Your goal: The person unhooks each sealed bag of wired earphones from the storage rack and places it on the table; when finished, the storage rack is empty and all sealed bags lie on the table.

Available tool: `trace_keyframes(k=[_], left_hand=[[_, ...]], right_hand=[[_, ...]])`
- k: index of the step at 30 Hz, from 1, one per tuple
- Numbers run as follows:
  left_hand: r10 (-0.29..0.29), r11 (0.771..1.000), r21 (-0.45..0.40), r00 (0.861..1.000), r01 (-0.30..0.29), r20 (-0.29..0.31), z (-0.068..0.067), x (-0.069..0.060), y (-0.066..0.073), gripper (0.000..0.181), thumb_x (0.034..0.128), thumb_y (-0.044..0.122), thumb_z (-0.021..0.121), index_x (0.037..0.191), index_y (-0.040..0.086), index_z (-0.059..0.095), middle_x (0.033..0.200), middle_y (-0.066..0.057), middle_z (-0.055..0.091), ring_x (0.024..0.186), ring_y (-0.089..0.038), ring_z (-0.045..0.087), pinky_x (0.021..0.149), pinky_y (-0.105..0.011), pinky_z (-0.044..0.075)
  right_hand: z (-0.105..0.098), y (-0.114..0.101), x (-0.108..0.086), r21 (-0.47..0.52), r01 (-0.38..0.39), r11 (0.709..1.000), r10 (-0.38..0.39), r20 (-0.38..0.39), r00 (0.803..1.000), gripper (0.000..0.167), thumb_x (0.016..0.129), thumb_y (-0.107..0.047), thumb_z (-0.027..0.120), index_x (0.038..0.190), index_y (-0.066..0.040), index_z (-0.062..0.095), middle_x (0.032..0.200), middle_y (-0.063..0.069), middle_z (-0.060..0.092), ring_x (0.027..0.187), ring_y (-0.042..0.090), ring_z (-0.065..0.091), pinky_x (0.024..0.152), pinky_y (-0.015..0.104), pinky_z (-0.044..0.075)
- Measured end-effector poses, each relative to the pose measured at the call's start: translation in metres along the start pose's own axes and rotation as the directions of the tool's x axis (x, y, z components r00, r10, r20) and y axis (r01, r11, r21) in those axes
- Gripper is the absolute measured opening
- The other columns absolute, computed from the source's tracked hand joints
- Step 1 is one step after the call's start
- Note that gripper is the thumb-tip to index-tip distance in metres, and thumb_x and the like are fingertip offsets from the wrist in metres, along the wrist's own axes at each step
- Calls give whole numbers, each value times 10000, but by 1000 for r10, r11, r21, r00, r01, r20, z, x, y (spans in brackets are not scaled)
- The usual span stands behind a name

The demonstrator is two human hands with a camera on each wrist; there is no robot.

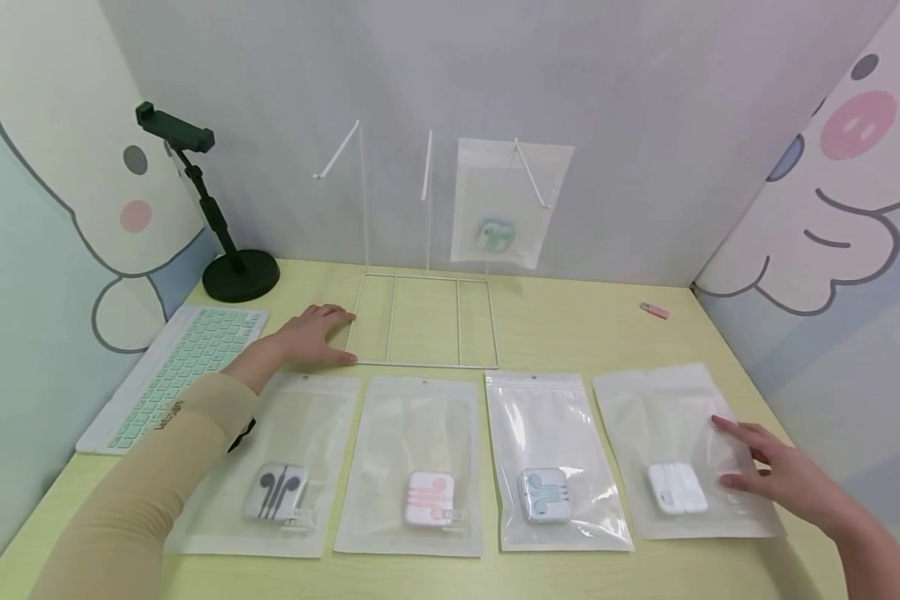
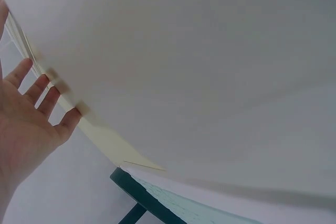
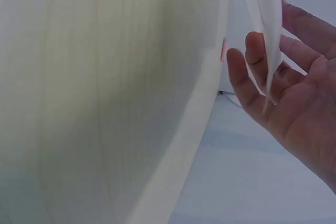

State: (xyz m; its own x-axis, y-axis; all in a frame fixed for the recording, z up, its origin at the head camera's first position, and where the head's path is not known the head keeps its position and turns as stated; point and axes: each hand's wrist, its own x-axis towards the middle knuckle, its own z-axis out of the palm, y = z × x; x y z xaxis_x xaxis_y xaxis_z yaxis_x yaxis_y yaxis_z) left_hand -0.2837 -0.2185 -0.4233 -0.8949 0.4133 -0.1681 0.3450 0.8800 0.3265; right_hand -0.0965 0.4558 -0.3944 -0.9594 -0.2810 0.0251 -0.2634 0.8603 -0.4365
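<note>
A white wire display rack (image 1: 427, 364) with hooks stands at the back; my left hand (image 1: 313, 335) is at its left front corner, fingers spread, thumb by the wire. In the left wrist view the left fingers (image 2: 51, 94) rest against the tabletop. My right hand (image 1: 791, 477) holds the right edge of a bag with white earphones (image 1: 645, 408); in the right wrist view the bag's edge (image 3: 270, 30) passes between the fingers. Left of it lie bags with blue earphones (image 1: 536, 417), pink earphones (image 1: 423, 425) and black earphones (image 1: 311, 425).
A bag with green earphones (image 1: 506, 187) hangs at the rack's right hook. A keyboard (image 1: 187, 375) and a black stand (image 1: 240, 275) are at the left. A small pink stick-like item (image 1: 656, 311) lies at the back right. Walls close the back and sides.
</note>
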Motion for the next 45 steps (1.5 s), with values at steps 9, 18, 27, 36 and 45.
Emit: trace_keyframes(k=[9, 18, 27, 36, 45], left_hand=[[-3, 1000, -3, 1000, 3, 0, -1, -1, -1, 881, 777, 614, 656, 1456, 135, 364, 1495, -175, 294, 1356, -412, 239, 1028, -661, 238], [-6, 1000, -10, 1000, 6, 7, -1, -1, 0, 889, 774, 605, 666, 1456, 123, 362, 1496, -182, 286, 1354, -419, 234, 1024, -674, 226], [-13, 1000, -11, 1000, 13, 12, -2, -2, 2, 893, 770, 615, 664, 1457, 132, 361, 1500, -176, 281, 1358, -420, 229, 1013, -684, 229], [-15, 1000, 1, 1000, 15, 12, -3, -3, 2, 886, 780, 606, 658, 1460, 128, 354, 1502, -185, 276, 1359, -430, 221, 1009, -693, 224], [-14, 1000, -2, 1000, 14, 8, -3, -2, 3, 894, 770, 621, 659, 1459, 137, 359, 1499, -176, 287, 1356, -421, 233, 1020, -677, 230]], right_hand=[[13, 16, 4, 31, 106, 994, -108, 52, 993, 895, 670, -118, 834, 1442, -76, 383, 912, 70, 377, 718, 4, 336, 566, 172, 327], [15, 27, 8, 6, 121, 993, -121, 105, 987, 874, 657, -169, 842, 1419, -113, 418, 882, 61, 350, 735, 15, 272, 584, 204, 245], [4, 24, 9, -42, 24, 999, -17, 142, 990, 875, 676, -237, 845, 1432, -183, 408, 1071, 183, 427, 807, 74, 334, 604, 231, 323], [-26, -7, 35, -30, 80, 996, -78, 78, 994, 860, 709, -187, 829, 1435, -89, 377, 1079, 156, 401, 790, 25, 324, 550, 221, 389], [-45, -45, 69, -51, 185, 981, -185, 4, 983, 843, 734, -144, 813, 1450, -107, 370, 1025, 48, 371, 785, 0, 300, 575, 203, 404]])
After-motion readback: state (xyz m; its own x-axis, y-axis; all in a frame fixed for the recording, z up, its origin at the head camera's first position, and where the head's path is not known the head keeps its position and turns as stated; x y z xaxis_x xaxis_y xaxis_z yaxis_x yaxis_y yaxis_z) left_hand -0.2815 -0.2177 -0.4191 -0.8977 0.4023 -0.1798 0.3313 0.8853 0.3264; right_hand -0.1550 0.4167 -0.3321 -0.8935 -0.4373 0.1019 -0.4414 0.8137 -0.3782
